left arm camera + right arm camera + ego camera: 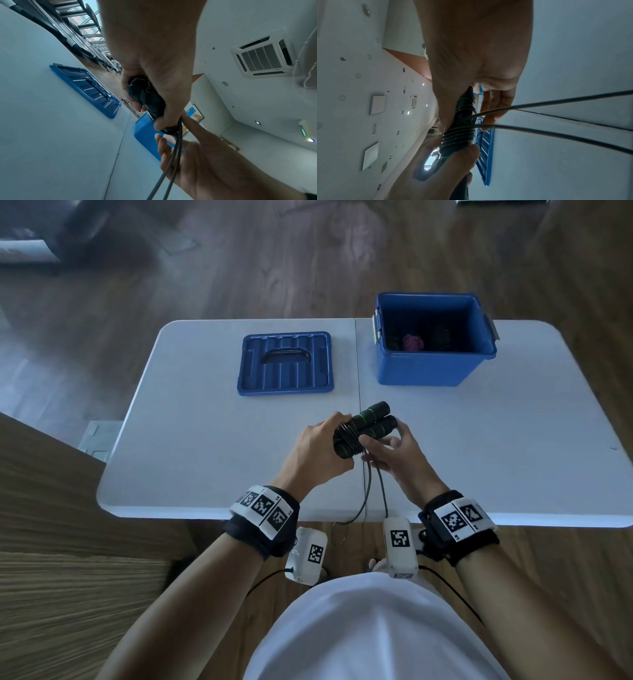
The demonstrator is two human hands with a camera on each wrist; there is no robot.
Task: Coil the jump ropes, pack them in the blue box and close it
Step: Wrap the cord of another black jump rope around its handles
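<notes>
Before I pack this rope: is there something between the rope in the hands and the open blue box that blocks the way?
Nothing visible does. The jump rope is held above bare table; the blue box stands open, far right. Its lid lies far left, off that path.

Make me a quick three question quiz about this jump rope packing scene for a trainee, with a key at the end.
1. True or false: the blue lid is already on the blue box.
2. Which hand grips the black handles with cord wound round them?
A. left hand
B. right hand
C. neither
3. Fill in: the unwound cord hangs over the near edge of the white ____.

Key:
1. False; the lid lies flat on the table, left of the open box.
2. A
3. table
</notes>
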